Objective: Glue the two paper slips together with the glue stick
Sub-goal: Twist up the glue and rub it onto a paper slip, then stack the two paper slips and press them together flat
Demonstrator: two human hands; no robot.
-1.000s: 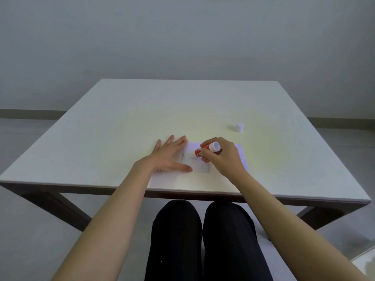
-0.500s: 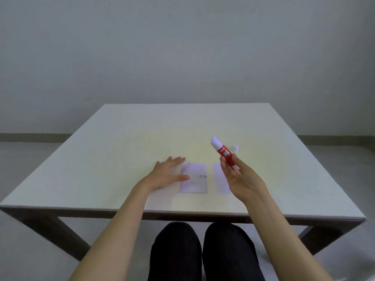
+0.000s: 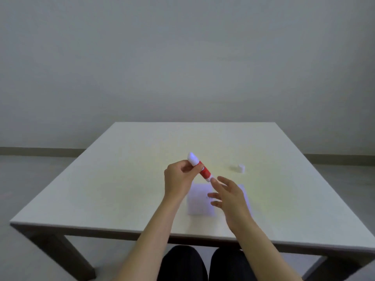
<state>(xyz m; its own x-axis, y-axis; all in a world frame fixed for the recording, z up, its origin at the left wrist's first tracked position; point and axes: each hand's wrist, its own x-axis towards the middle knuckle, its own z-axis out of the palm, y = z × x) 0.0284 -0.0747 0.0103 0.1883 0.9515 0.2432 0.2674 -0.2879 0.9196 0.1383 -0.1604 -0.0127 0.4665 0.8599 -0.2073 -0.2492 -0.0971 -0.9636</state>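
Note:
A red glue stick [image 3: 203, 169] with white ends is held tilted above the table, its uncapped white tip pointing up and left. My left hand [image 3: 178, 180] pinches it near that upper end. My right hand [image 3: 230, 196] hovers just below with fingers spread, one fingertip at the stick's lower end. Two white paper slips lie flat side by side on the table under my hands. The left slip [image 3: 199, 202] is mostly visible. The right slip [image 3: 245, 192] is largely hidden by my right hand.
The glue stick's small white cap [image 3: 241, 168] stands on the white table [image 3: 121, 179] to the right of my hands. A grey wall lies beyond the table's far edge, and my dark-clothed knees show under the near edge.
The glue stick went from my right hand into my left, which lifted off the left slip. My right hand opened. The view tilted upward.

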